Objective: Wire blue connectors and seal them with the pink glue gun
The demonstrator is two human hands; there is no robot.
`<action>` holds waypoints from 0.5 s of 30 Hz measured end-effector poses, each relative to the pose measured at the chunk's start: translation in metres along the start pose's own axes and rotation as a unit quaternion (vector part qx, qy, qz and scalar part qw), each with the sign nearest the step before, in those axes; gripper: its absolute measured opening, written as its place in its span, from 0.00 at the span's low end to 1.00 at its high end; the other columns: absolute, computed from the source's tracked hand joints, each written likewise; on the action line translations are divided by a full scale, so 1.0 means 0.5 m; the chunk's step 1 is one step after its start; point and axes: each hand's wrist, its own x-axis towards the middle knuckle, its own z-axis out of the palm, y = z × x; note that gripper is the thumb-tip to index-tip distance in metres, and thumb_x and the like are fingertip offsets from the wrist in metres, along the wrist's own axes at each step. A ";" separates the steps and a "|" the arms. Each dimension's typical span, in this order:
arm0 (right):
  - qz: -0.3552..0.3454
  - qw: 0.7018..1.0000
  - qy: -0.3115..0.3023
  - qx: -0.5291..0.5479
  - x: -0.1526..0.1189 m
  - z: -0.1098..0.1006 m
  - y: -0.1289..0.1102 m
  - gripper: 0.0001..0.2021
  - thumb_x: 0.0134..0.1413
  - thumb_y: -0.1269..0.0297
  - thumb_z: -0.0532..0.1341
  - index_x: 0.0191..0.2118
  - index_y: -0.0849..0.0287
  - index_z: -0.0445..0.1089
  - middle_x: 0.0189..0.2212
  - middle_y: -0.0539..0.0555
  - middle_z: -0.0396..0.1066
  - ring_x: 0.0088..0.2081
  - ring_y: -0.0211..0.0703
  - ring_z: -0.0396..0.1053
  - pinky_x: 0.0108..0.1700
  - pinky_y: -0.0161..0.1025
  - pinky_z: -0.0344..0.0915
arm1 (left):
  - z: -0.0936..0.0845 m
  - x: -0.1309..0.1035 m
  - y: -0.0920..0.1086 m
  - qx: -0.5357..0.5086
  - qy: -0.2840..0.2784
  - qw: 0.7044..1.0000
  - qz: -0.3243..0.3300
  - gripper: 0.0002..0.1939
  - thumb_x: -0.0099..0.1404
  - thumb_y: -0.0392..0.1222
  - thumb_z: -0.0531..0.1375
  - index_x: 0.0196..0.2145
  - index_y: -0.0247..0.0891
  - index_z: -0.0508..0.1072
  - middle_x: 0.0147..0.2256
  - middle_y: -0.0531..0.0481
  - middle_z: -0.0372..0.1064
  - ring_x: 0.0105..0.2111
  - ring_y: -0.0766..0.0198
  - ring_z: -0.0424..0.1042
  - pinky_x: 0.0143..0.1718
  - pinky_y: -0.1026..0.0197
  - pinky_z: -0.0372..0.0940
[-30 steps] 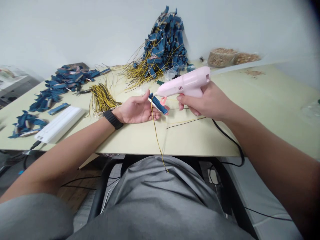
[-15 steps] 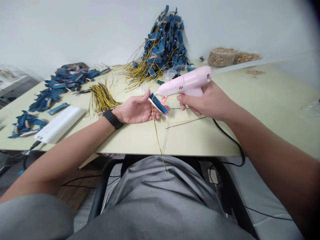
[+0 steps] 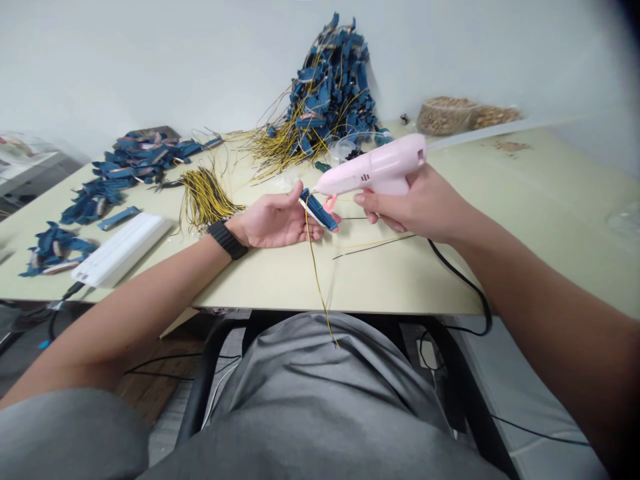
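Observation:
My left hand (image 3: 280, 220), palm turned up, holds a small blue plastic housing (image 3: 320, 211) between thumb and fingers. From the housing's upper end a thin yellow-and-black wire (image 3: 317, 280) hangs down over the table edge to my lap. My right hand (image 3: 415, 207) is wrapped round the handle of a pink hot glue gun (image 3: 375, 167). Its nozzle points left and sits at the upper end of the housing, by the wire. Whether the tip touches cannot be made out. A black cord (image 3: 463, 283) runs down from the gun past my right wrist.
A tall heap of blue housings with wires (image 3: 330, 93) stands against the wall. Further left lie more blue housings (image 3: 130, 160), a bundle of yellow-and-black wires (image 3: 205, 197) and a white box (image 3: 123, 250). Wood-coloured pieces (image 3: 445, 115) sit in a clear container at the back right.
Almost nothing differs. The whole view has shifted slightly; both hands, the housing and the glue gun keep the same arrangement.

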 end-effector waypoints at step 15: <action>0.026 0.999 -0.005 -0.024 -0.006 -0.005 -0.016 0.20 0.64 0.49 0.83 0.36 0.53 0.76 0.26 0.52 0.76 0.22 0.39 0.62 0.22 0.41 0.59 | 0.002 0.006 0.000 0.004 -0.037 0.999 0.016 0.40 0.84 0.79 0.59 0.56 0.37 0.87 0.53 0.32 0.90 0.44 0.53 0.88 0.53 0.54 0.78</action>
